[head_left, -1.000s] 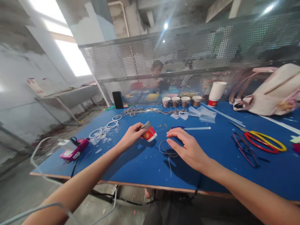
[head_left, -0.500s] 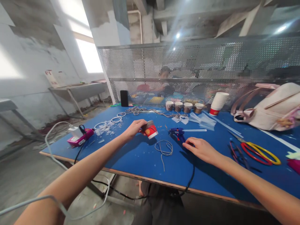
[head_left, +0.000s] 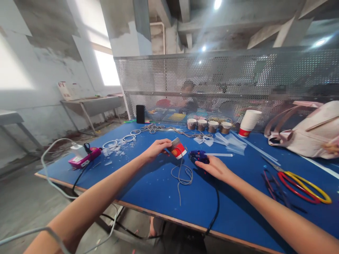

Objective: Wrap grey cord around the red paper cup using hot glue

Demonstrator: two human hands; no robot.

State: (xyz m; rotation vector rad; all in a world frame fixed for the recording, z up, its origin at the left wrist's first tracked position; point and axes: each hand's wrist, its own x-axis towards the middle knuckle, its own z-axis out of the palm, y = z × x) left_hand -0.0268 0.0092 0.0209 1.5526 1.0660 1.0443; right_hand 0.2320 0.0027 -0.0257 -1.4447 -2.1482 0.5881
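Observation:
My left hand (head_left: 158,149) grips a red and white paper cup (head_left: 178,149), tilted on its side above the table, with grey cord wound around one end. From the cup a loose grey cord (head_left: 185,176) trails down and lies in loops on the blue table. My right hand (head_left: 214,167) is closed around a dark blue glue gun (head_left: 198,155), whose nozzle points toward the cup without touching it. A clear glue stick (head_left: 219,154) sticks out of the gun's back. The gun's grip is partly hidden by my fingers.
Several cord-wrapped cups (head_left: 213,126) line the mesh divider (head_left: 169,77), beside a stack of paper cups (head_left: 249,122). Scissors (head_left: 304,187) and eyeglasses (head_left: 275,187) lie at right, near a pale backpack (head_left: 315,130). White rings (head_left: 129,138) and a pink power strip (head_left: 84,157) are at left.
My right hand has taken hold of the glue gun and lifted it, its nozzle nearer the cup. The left hand has turned the cup slightly. The whole view has shifted a little.

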